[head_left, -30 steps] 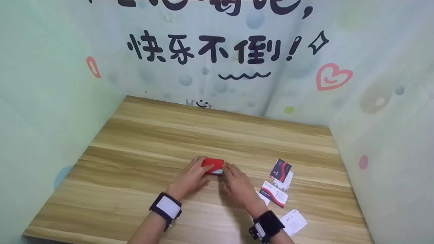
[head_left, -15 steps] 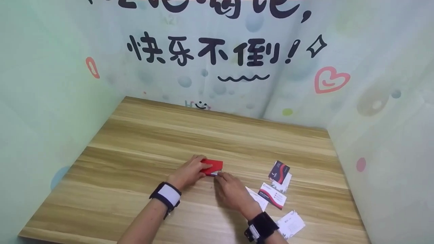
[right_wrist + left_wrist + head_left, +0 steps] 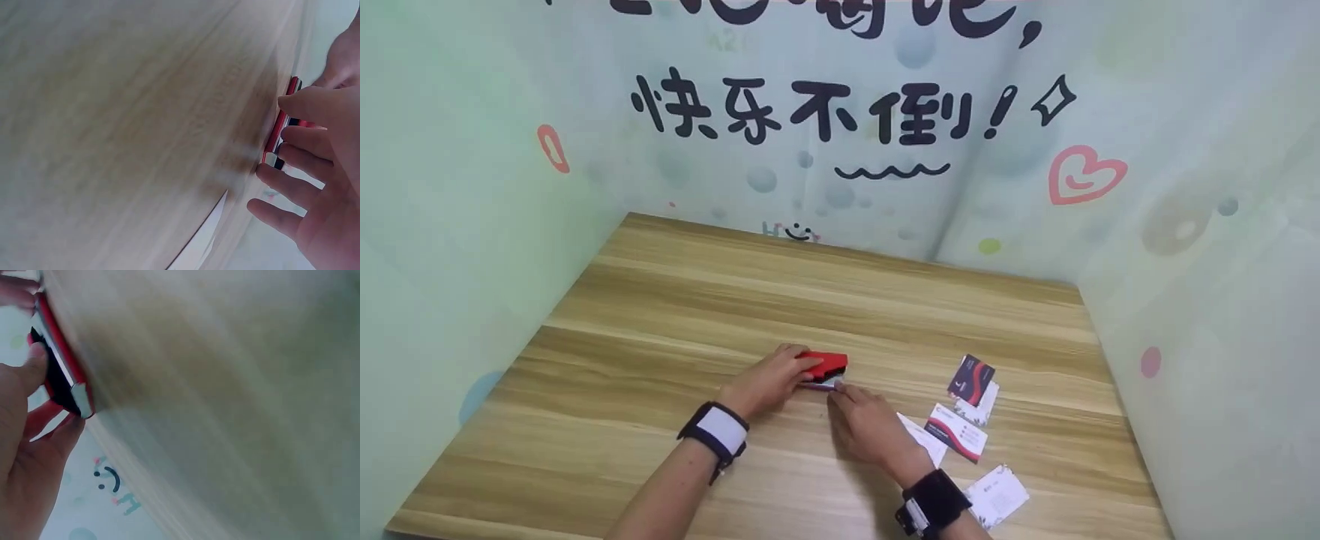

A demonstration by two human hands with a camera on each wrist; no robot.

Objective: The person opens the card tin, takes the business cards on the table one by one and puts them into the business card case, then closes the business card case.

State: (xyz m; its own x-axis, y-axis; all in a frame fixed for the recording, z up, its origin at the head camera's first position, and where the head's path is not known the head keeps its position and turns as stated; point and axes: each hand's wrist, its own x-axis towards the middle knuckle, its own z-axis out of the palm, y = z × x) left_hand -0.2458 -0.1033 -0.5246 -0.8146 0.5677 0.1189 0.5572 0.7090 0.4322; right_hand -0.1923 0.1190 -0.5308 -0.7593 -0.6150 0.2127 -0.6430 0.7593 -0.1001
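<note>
A small red card case (image 3: 829, 362) lies on the table between the two hands, its lid raised a little at the near side. The gap shows a black lining and a silvery inside. From the left, my left hand (image 3: 765, 384) grips the lid; in the left wrist view its thumb (image 3: 37, 354) presses the black underside, and the fingers reach round behind. My right hand (image 3: 876, 433) holds the near right corner of the case. Its thumb (image 3: 304, 105) lies along the red base in the right wrist view, with the other fingers spread beside it.
Several business cards lie at the right: a dark one (image 3: 973, 377) over a floral white one (image 3: 979, 407), a white card with a red wave (image 3: 958, 433), a white card (image 3: 924, 437) beside the right hand, and a floral card (image 3: 999, 495) by the right wrist. Printed walls enclose the table.
The lid of the card case has lifted under the left hand, baring the black lining. The right hand has shifted from the case's right side to its near right corner.
</note>
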